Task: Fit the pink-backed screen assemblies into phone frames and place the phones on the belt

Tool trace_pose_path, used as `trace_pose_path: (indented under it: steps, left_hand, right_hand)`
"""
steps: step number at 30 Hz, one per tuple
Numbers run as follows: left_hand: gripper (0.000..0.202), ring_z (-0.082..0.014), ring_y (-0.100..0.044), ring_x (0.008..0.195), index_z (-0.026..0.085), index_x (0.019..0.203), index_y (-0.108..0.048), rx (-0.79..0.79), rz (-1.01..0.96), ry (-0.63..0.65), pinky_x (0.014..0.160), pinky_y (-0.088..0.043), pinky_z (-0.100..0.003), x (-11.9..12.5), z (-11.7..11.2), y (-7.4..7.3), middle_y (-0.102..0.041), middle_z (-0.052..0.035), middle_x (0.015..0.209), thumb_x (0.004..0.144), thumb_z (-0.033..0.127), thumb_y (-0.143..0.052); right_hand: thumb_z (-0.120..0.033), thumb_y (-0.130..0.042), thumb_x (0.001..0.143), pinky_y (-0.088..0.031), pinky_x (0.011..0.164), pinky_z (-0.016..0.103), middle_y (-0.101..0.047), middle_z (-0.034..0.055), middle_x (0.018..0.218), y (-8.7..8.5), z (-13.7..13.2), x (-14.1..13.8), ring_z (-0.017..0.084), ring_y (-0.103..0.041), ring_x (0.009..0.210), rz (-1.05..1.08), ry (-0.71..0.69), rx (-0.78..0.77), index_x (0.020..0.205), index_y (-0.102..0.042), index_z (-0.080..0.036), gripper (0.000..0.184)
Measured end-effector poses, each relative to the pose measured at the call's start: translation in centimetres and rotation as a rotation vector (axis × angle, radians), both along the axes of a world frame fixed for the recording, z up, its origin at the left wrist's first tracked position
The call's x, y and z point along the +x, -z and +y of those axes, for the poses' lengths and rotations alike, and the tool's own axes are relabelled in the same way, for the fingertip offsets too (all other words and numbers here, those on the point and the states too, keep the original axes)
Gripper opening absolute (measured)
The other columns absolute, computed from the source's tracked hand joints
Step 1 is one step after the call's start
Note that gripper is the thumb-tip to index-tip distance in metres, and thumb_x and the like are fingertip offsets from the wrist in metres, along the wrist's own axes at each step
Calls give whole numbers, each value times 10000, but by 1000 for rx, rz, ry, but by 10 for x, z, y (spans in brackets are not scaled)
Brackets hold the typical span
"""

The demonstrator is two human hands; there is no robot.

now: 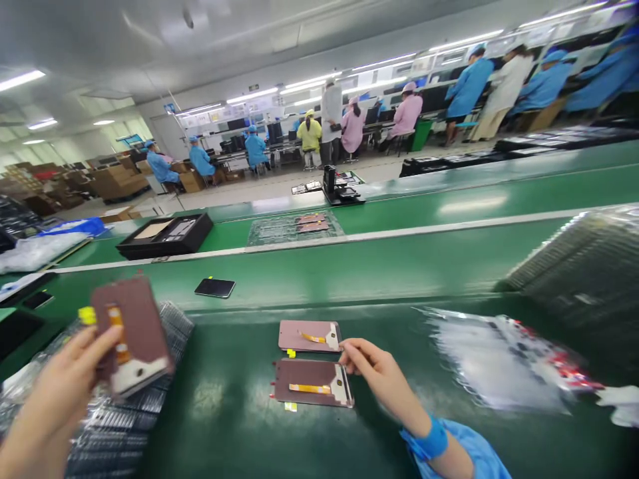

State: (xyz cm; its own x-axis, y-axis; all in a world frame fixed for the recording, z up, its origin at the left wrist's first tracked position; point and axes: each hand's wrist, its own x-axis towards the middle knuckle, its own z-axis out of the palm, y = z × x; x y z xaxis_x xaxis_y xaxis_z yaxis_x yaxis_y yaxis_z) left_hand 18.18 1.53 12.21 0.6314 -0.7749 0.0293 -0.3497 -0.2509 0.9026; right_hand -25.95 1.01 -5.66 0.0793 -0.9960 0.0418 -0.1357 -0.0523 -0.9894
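Observation:
My left hand grips a brown-backed phone screen with an orange flex cable and a yellow tab, raised over trays at the left; it is slightly blurred. On the green bench lie two similar screens, one behind the other. My right hand is closed, its thumb and fingertips pinching at the right corner of the farther phone screen. Just in front of that one, the nearer phone screen lies flat, cable side up. A blue band circles my right wrist.
Stacked clear plastic trays sit at the left, with a taller stack at the right. Clear plastic bags lie right of my hand. A black phone, a black box and a black fixture stand farther back. Co-workers sit beyond.

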Motion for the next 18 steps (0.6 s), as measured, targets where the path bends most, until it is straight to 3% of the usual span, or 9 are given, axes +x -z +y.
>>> trace_pose_path:
  steps: [2, 4, 5, 7, 9, 11, 13, 15, 18]
  left_hand:
    - [616, -184, -638, 642, 212, 901, -661, 56, 306, 103, 539, -503, -253, -58, 6, 33, -735, 9, 821, 385, 501, -830]
    - [569, -173, -647, 653, 159, 869, -665, 118, 476, 219, 560, -501, -231, -114, 10, 76, -726, -32, 770, 439, 486, -843]
    - [574, -184, -658, 667, 145, 834, -649, 122, 550, 228, 559, -500, -229, -139, 12, 97, -721, -47, 749, 420, 488, -852]
    - [664, -213, -685, 697, 138, 932, -633, 142, 697, 240, 579, -521, -254, -180, 18, 136, -731, -72, 795, 426, 496, -868]
    - [726, -241, -708, 759, 142, 1065, -598, 116, 822, 292, 644, -554, -297, -210, 25, 163, -743, -105, 915, 504, 514, -868]
    - [712, -266, -719, 808, 137, 1096, -593, 116, 889, 354, 685, -562, -320, -227, 32, 177, -739, -138, 961, 567, 535, -857]
    - [682, -275, -717, 889, 138, 1113, -611, 138, 895, 414, 720, -559, -313, -230, 39, 182, -732, -156, 1007, 618, 549, -836]
    - [677, -257, -698, 974, 163, 1141, -626, 139, 809, 429, 759, -552, -289, -217, 45, 180, -713, -150, 1102, 633, 561, -828]
    - [676, -234, -674, 1008, 190, 1068, -654, 68, 542, 355, 843, -546, -285, -168, 62, 163, -681, -124, 1194, 576, 616, -838]
  right_hand:
    - [-583, -447, 962, -520, 741, 299, -685, 87, 918, -17, 10, 16, 184, -650, 790, 77, -113, -43, 1018, -626, -149, 473]
    - [-531, -482, 958, -517, 827, 342, -663, 110, 1113, -28, 18, 33, 221, -651, 958, 219, -194, -134, 1017, -601, -165, 389]
    - [-538, -552, 922, -507, 880, 378, -620, 130, 1233, -30, 21, 42, 258, -621, 1079, 316, -227, -177, 1003, -587, -169, 379]
    - [-579, -742, 763, -467, 976, 466, -477, 182, 1427, -29, 26, 56, 351, -501, 1273, 531, -262, -225, 963, -562, -164, 495]
    - [-547, -858, 624, -432, 1015, 529, -386, 228, 1485, -23, 28, 67, 410, -439, 1316, 718, -270, -233, 937, -551, -149, 592]
    - [-383, -840, 682, -446, 1003, 516, -416, 233, 1446, -14, 28, 70, 385, -487, 1263, 806, -260, -265, 955, -549, -135, 470]
    - [-177, -719, 749, -475, 975, 456, -470, 199, 1377, -6, 27, 65, 327, -520, 1219, 798, -258, -322, 977, -544, -135, 291]
    - [-80, -634, 747, -484, 966, 416, -488, 171, 1328, 0, 23, 55, 288, -522, 1199, 748, -278, -372, 993, -537, -143, 272]
    - [-66, -621, 738, -466, 1003, 418, -485, 157, 1308, 9, 17, 36, 277, -501, 1211, 711, -357, -396, 1032, -536, -151, 318]
